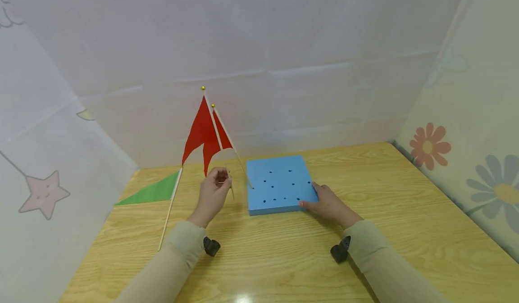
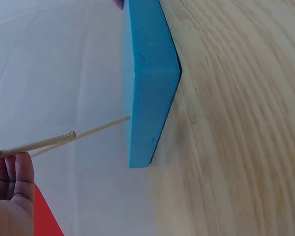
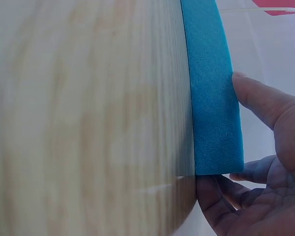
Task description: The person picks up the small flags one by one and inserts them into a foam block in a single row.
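Observation:
My left hand (image 1: 215,190) pinches the thin wooden stick of a red flag (image 1: 198,127) with a small gold ball on top. In the left wrist view the bare lower end of this stick (image 2: 49,141) points toward the blue foam block (image 2: 152,98), apart from it. A second red flag on a stick (image 1: 237,159) leans left, its foot in a hole near the block's left edge. At the near right corner of the foam block (image 1: 279,168), my right hand (image 1: 326,204) holds on, thumb at the top front edge (image 3: 255,96) and fingers along the side.
A green flag (image 1: 154,190) lies on the left of the wooden table (image 1: 284,258), its stick pointing toward me. Several dark holes dot the block's top. A pale cloth (image 1: 324,105) hangs behind the table, with printed sheets to the left and right.

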Action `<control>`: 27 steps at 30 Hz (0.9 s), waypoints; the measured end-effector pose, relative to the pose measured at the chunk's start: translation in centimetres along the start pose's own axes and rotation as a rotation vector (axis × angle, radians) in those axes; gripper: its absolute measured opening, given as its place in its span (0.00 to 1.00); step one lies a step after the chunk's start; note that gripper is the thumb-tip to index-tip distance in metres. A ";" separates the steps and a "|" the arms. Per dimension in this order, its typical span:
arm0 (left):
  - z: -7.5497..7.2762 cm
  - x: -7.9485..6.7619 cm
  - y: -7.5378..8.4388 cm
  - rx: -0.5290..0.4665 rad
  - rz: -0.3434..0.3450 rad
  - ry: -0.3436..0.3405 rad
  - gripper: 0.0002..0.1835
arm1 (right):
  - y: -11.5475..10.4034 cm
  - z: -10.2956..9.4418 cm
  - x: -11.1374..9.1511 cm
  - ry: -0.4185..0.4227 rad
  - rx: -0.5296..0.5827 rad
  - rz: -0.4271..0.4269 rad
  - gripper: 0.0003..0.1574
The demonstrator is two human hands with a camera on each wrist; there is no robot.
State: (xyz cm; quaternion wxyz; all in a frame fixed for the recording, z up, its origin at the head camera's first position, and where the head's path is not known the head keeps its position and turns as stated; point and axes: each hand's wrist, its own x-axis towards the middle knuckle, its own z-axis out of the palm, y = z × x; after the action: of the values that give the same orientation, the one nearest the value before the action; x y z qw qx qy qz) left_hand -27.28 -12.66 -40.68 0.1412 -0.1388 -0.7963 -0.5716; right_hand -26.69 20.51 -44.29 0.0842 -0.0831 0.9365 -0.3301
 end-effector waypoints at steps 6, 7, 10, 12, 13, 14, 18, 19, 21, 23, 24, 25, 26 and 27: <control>1.1 0.5 0.6 0.001 -0.003 -0.017 0.06 | -0.1 0.0 -0.2 0.003 0.010 -0.006 0.60; 1.2 0.6 0.7 0.001 -0.007 -0.020 0.07 | -0.1 0.0 -0.2 0.003 0.011 -0.006 0.60; 1.8 1.0 0.8 0.009 -0.004 -0.021 0.08 | -0.1 0.0 -0.2 0.004 0.013 -0.007 0.60; 2.1 1.2 0.8 0.017 0.007 -0.017 0.08 | -0.1 0.0 -0.1 0.006 0.009 -0.008 0.59; 2.3 1.3 0.8 0.025 0.016 -0.013 0.08 | -0.1 0.0 -0.1 0.005 0.006 -0.010 0.59; 2.4 1.3 0.8 0.033 0.027 -0.011 0.08 | 0.0 0.0 -0.1 0.004 0.004 -0.011 0.59; 3.1 1.5 0.9 0.057 0.072 -0.017 0.06 | -0.1 0.0 -0.1 0.005 0.007 -0.004 0.59; 3.3 1.6 1.0 0.056 0.080 -0.023 0.05 | -0.1 -0.1 -0.1 0.006 0.010 -0.001 0.59; 3.7 1.8 1.1 0.047 0.092 -0.036 0.05 | -0.2 -0.1 -0.2 0.007 0.015 0.005 0.60; 4.1 2.0 1.1 0.031 0.097 -0.047 0.06 | -0.2 -0.1 -0.2 0.007 0.016 0.009 0.59; 4.3 2.1 1.1 0.028 0.096 -0.051 0.06 | -0.2 -0.1 -0.2 0.006 0.014 0.010 0.59; 4.5 2.2 1.1 0.024 0.092 -0.055 0.07 | -0.2 -0.1 -0.2 0.005 0.012 0.011 0.59; 4.6 2.3 1.1 0.027 0.090 -0.056 0.07 | -0.2 0.0 -0.1 0.004 0.013 0.013 0.59; 4.8 2.4 1.1 0.032 0.087 -0.056 0.07 | -0.2 0.0 -0.1 0.003 0.012 0.014 0.59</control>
State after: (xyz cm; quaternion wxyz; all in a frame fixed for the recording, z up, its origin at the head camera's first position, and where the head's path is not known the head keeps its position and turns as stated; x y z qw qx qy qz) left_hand -29.36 -7.63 -40.31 0.1459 -0.1868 -0.8021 -0.5481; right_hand -26.59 20.39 -44.19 0.0856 -0.0754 0.9351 -0.3355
